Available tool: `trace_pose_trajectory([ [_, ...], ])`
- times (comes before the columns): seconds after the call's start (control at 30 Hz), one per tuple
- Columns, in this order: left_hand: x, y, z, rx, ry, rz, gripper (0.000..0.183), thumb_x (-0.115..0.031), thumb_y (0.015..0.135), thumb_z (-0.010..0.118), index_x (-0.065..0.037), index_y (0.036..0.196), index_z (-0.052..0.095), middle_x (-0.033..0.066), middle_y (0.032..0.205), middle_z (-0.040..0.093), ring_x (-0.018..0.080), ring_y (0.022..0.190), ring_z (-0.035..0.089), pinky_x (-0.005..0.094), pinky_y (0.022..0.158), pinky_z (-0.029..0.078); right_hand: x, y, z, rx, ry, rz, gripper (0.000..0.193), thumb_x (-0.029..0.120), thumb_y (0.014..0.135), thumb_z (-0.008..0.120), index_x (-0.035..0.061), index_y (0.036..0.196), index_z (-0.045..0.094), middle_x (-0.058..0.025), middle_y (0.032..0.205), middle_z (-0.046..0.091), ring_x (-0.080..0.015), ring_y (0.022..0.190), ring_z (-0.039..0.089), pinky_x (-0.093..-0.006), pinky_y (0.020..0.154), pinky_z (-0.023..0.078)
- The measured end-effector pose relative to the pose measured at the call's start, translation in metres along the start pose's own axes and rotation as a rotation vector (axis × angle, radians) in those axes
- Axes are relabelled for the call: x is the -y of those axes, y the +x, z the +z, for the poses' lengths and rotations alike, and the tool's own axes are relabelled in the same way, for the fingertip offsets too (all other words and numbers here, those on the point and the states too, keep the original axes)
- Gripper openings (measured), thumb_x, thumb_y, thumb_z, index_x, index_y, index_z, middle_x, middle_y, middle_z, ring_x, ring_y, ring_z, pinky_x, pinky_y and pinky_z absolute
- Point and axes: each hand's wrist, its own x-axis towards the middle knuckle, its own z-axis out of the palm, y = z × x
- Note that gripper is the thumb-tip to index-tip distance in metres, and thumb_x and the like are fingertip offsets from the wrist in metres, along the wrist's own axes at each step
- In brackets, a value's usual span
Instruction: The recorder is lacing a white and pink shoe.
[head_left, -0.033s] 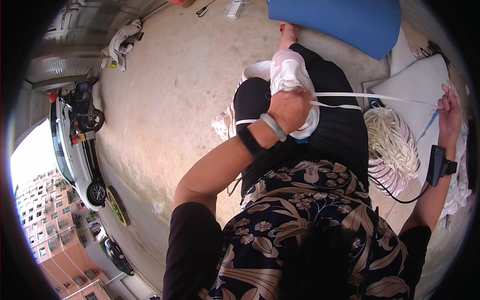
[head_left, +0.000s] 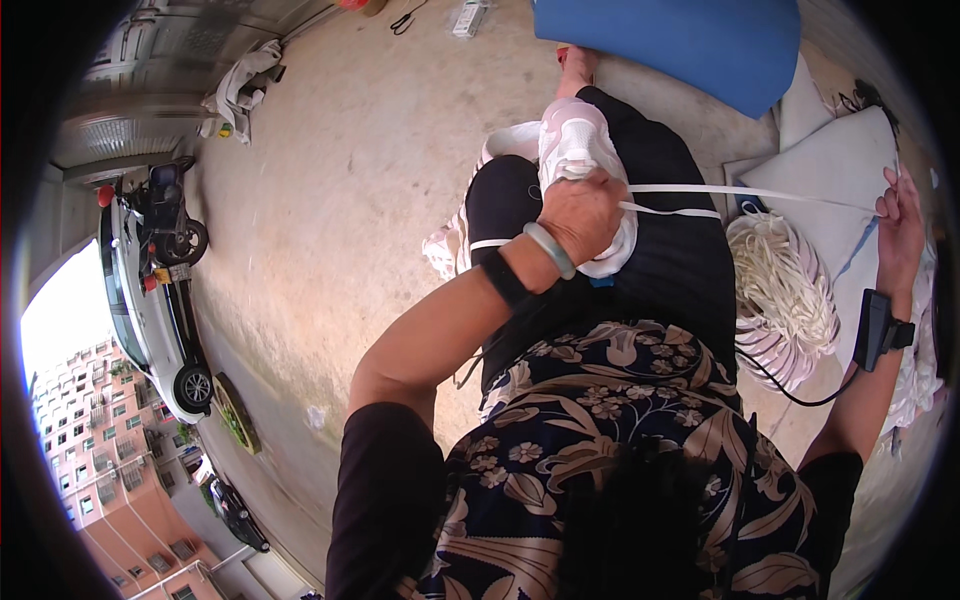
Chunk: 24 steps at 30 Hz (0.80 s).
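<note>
A white and pale pink sneaker [head_left: 575,135] rests across my lap, over dark trousers, toe pointing away. My left hand [head_left: 585,215] is closed over its upper at the lacing; the fingertips are partly hidden, and so is the heel side beneath them. From this spot a flat white shoelace [head_left: 755,190] runs taut to the right. Its far end is pinched in my right hand [head_left: 900,215], raised at the far right with some fingers up. A second white lace strand [head_left: 680,212] leaves the shoe and lies over my right thigh.
To my right lies a big bundle of white laces [head_left: 785,290] on pinkish shoe parts, beside pale sheets [head_left: 835,160]. A blue panel [head_left: 670,45] stands ahead. More pink-white pieces [head_left: 450,240] hang by my left knee. A cable [head_left: 790,398] trails from my right wrist device. Scissors [head_left: 403,22] lie on the floor.
</note>
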Motion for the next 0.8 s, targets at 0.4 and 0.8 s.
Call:
trace_pose_trajectory([
  [0.4, -0.01, 0.033, 0.022, 0.1, 0.069, 0.038, 0.003, -0.009, 0.068, 0.059, -0.007, 0.068, 0.061, 0.0108, 0.074, 0.058, 0.027, 0.066, 0.06, 0.0378, 0.059, 0.048, -0.035, -0.009, 0.007, 0.212, 0.051, 0.142, 0.026, 0.014, 0.09, 0.047, -0.0019, 0.11, 0.051, -0.0002, 0.083, 0.053, -0.0029, 0.054, 0.031, -0.0169, 0.053, 0.029],
  [0.8, 0.022, 0.065, -0.042, 0.015, -0.859, -0.448, 0.022, -0.015, 0.086, 0.053, 0.001, 0.074, 0.062, 0.0028, 0.058, 0.056, 0.0078, 0.045, 0.047, 0.0207, 0.044, 0.038, -0.101, -0.113, 0.2, 0.806, -0.249, 0.353, 0.007, 0.005, 0.083, 0.054, 0.0023, 0.087, 0.059, -0.0023, 0.069, 0.058, -0.0051, 0.052, 0.05, -0.0184, 0.049, 0.043],
])
